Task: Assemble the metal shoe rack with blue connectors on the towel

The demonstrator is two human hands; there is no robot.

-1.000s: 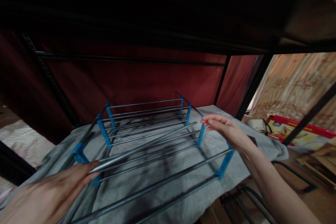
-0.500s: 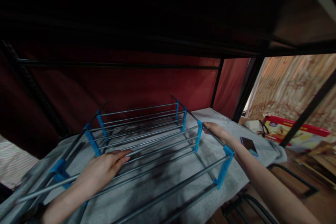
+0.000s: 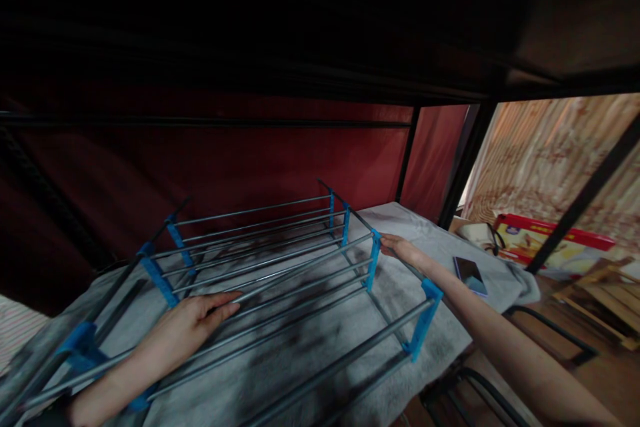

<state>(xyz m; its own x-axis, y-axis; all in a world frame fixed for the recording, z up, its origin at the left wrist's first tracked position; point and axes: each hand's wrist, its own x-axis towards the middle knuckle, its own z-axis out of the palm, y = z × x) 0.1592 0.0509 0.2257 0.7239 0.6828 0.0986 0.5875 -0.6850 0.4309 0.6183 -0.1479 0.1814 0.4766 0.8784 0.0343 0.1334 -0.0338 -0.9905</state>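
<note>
A rack of grey metal tubes (image 3: 345, 359) joined by blue plastic connectors (image 3: 374, 260) lies across a grey cloth. My left hand (image 3: 200, 320) pinches a grey tube (image 3: 270, 279) over the rack's middle, with thumb and fingertips closed round it. This tube slants up to the right, toward a blue connector. At that connector, on the right side, my right hand (image 3: 397, 248) has its fingers closed on the rack's side; its fingertips are partly hidden behind the frame. More blue connectors (image 3: 160, 275) stand on the left side of the rack.
A dark phone (image 3: 470, 275) lies on the grey cloth (image 3: 415, 227) at the right. Black frame posts (image 3: 467, 163) and a dark panel overhead surround the surface, with red fabric (image 3: 280, 157) behind. Beyond are a red and yellow box (image 3: 545, 243), a wooden stool (image 3: 605, 300) and black metal chair frames.
The view has shifted slightly, so the rack and both hands appear a little further left. Both hands keep their hold on the rack's tubes and side.
</note>
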